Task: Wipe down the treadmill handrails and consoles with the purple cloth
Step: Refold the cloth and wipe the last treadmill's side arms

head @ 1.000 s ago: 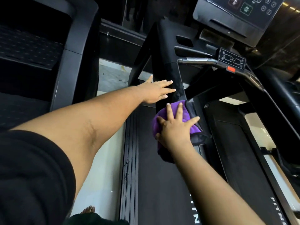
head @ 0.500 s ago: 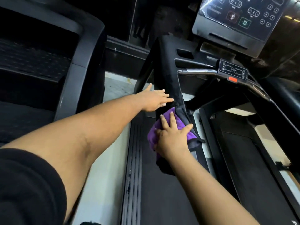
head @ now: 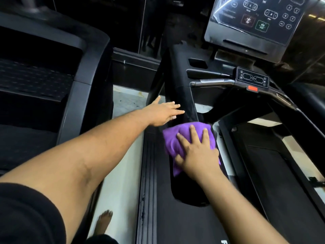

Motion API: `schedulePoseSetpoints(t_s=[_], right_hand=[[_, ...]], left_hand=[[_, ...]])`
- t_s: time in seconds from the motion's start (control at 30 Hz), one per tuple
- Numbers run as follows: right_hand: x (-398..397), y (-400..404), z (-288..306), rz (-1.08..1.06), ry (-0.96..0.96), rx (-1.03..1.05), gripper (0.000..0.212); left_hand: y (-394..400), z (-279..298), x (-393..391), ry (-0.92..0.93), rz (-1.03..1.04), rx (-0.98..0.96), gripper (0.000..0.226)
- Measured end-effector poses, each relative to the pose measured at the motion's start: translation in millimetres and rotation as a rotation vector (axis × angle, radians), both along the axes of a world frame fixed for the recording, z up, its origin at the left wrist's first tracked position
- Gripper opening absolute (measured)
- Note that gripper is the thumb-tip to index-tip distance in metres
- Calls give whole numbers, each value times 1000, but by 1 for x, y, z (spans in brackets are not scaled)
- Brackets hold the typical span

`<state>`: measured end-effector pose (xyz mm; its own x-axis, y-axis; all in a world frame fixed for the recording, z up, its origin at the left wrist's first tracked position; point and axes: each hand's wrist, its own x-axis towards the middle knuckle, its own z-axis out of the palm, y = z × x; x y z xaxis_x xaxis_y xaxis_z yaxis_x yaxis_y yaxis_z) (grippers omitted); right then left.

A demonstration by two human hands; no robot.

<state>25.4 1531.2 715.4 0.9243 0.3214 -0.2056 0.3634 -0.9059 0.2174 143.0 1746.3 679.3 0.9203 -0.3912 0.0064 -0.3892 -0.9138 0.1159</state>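
While the right hand presses flat, fingers straight and splayed, the crumpled purple microfibre cloth has slid further down the black padded handrail than a second ago. Left hand stays released, fingers straight, resting on the rail above. Cloth now spreads wider. Grey console screen sits top right.

Right hand presses purple cloth flat on handrail.

My right hand covers the middle of the purple cloth, handrail hidden beneath it, console clipped by the top edge, its labels too blurred for me to read
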Motion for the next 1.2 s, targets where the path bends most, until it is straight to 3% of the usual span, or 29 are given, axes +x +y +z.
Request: schedulePoseSetpoints(t_s=[0.1,0.33,0.43,0.57,0.67,0.8,0.93,1.03,1.1,1.2], right_hand=[[-27,-15,-5,41,-12,-68,79],[114,60,1,-42,-3,-49,79],[113,66,-3,-16,-41,-128,76],[53,35,-7,119,-126,-178,72],[91,53,-7,87,-60,-178,70],[153,107,-26,123,-98,-374,61],[116,101,-40,329,-90,-585,66],[62,65,-33,440,45,-561,70],[48,50,-24,427,21,-411,69],[94,61,-15,301,-23,-266,65]], left_hand=[[12,-12,18,2,-2,-52,52],[23,-16,74,33,10,-263,53],[33,-19,93,52,32,-371,52],[59,-35,107,71,-15,-295,52],[60,-39,116,64,-20,-279,54],[49,-40,127,20,11,-332,52],[59,-42,125,37,-13,-321,51],[63,-46,124,49,-55,-305,53],[64,-45,127,47,-56,-303,53],[61,-38,133,31,-61,-287,52]])
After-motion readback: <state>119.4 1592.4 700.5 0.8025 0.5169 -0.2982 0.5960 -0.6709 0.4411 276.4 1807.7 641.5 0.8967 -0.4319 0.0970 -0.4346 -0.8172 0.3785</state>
